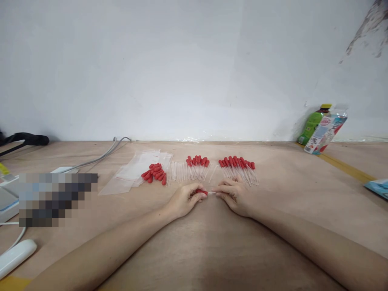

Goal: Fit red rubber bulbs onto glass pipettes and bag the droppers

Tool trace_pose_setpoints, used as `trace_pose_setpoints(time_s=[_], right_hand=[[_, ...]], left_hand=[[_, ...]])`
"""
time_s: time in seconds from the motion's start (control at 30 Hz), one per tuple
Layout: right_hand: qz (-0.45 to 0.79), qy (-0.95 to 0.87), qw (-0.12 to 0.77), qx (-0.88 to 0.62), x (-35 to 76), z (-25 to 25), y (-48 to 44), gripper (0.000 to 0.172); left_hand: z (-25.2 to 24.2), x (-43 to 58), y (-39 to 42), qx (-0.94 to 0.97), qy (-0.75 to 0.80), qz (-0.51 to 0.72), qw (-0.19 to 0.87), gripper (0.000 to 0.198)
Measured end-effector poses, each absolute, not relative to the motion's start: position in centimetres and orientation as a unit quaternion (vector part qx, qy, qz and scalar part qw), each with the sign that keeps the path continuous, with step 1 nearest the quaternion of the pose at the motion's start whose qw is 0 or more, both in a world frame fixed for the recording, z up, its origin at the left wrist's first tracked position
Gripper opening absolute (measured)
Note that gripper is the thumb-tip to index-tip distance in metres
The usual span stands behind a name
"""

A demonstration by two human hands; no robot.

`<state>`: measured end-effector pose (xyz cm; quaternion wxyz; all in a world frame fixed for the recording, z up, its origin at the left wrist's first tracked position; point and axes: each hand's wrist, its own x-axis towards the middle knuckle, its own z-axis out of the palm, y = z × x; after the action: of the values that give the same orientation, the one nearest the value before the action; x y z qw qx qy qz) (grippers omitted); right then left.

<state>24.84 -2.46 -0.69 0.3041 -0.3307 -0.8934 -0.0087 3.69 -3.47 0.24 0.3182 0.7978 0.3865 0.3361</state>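
Note:
My left hand [184, 201] pinches a red rubber bulb [202, 192] between thumb and fingers. From its right end a thin clear dropper tube [211, 193] runs across to my right hand [235, 196], whose fingertips are closed on it. Whether the tube sits inside the bulb is too small to tell. Beyond my hands lie two groups of droppers with red bulbs, a left group [197, 161] and a right group [238, 163]. Bare clear tubes [178, 171] lie in a row left of these. A pile of loose red bulbs [155, 173] is beside that row.
Clear plastic bags [127, 173] lie under and left of the loose bulbs. A green bottle [313, 125] and a printed bottle [325, 131] lean by the wall at right. A grey cable [100, 155] and a white device [18, 256] are at left on the wooden table [206, 250].

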Motion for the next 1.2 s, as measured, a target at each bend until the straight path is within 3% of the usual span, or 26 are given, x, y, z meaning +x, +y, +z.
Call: trace_pose_setpoints(time_s=[0.23, 0.57, 0.77, 1.2], right_hand=[[-0.085, -0.883, 0.314, -0.338, 24.48, -0.78, -2.89, 0.025], [0.008, -0.876, 0.359, -0.323, 25.30, -1.04, -2.36, 0.017], [-0.005, -0.876, 0.374, -0.305, 24.85, -0.76, -2.69, 0.018], [-0.061, -0.897, 0.308, -0.311, 24.65, -1.35, -2.29, 0.026]], left_hand=[[0.03, 3.82, -3.54, 0.791, 0.414, 0.334, 0.302, 0.018], [0.36, 3.26, -3.17, 0.792, 0.408, 0.355, 0.282, 0.018], [0.52, 3.31, -3.36, 0.812, 0.407, 0.342, 0.243, 0.014], [0.15, 3.43, -3.29, 0.815, 0.403, 0.330, 0.252, 0.016]])
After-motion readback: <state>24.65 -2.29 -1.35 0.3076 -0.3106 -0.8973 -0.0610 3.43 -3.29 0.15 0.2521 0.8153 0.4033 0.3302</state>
